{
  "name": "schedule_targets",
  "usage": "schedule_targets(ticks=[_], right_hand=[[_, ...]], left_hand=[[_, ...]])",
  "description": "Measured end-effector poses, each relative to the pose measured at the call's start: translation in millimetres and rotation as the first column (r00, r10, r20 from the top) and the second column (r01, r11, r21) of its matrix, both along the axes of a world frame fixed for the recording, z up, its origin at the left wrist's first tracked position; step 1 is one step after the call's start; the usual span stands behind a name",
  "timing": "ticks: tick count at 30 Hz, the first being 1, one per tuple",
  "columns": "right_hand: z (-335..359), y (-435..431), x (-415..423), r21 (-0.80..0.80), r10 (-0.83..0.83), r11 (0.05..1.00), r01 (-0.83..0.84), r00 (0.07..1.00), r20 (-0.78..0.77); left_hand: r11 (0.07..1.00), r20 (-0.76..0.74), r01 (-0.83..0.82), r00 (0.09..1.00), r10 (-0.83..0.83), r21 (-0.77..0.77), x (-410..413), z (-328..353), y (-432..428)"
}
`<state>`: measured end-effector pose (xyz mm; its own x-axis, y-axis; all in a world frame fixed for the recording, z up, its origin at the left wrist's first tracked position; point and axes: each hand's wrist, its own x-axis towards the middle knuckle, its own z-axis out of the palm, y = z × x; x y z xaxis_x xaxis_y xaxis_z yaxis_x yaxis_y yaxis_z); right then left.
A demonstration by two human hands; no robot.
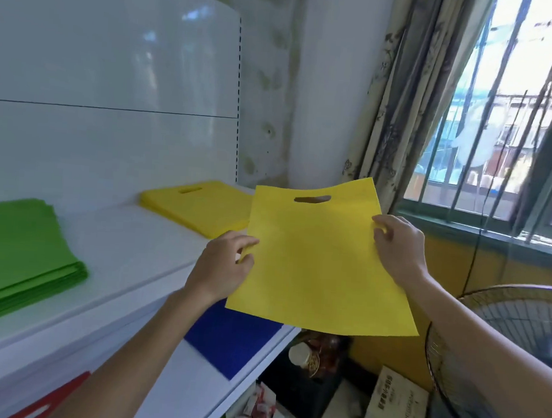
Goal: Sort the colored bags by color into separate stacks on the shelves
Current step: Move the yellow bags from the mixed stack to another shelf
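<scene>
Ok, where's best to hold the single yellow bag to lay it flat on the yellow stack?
Pinch the yellow bag by its two side edges at mid-height, left hand and right hand each from its own side. It's a thin, sagging sheet; opposite grips keep it flat.

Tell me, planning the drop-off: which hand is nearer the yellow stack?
Left. The left hand is just short of the yellow stack; the right hand is farther right, across the held bag.

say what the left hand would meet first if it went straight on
Probably the yellow stack on the upper shelf: the left hand, pinching the held yellow bag, points toward its near corner; depth is unclear.
</scene>
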<state>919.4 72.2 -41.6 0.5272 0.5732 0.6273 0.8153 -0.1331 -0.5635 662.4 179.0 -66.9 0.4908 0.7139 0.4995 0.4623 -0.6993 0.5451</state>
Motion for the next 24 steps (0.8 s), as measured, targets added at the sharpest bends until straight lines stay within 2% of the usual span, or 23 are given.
schedule_targets(ticks=[9,15,18,20,24], right_hand=[[22.2,137.7,54.9,0.048,0.114,0.992,-0.115,0.993,0.019],[29.2,241.4,51.1,-0.011,0.263,0.965,-0.263,0.965,-0.014],[34.7,295.4,37.2,-0.031,0.408,0.913,-0.408,0.913,0.016],[34.6,327.0,26.6,-0.107,0.507,0.859,-0.5,0.86,0.056],[28.7,377.9,11.9,-0.359,0.702,0.693,-0.626,0.699,0.136]], left_hand=[[0.995,-0.035,-0.097,0.995,0.098,0.015,47.4,18.8,103.8],[0.952,-0.04,-0.304,0.952,0.304,0.024,36.6,24.8,145.6],[0.882,0.007,-0.471,0.882,0.471,0.029,18.4,30.4,158.2],[0.823,0.005,-0.567,0.824,0.567,0.012,10.7,29.8,160.7],[0.715,-0.141,-0.698,0.713,0.687,-0.046,13.9,25.7,167.1]])
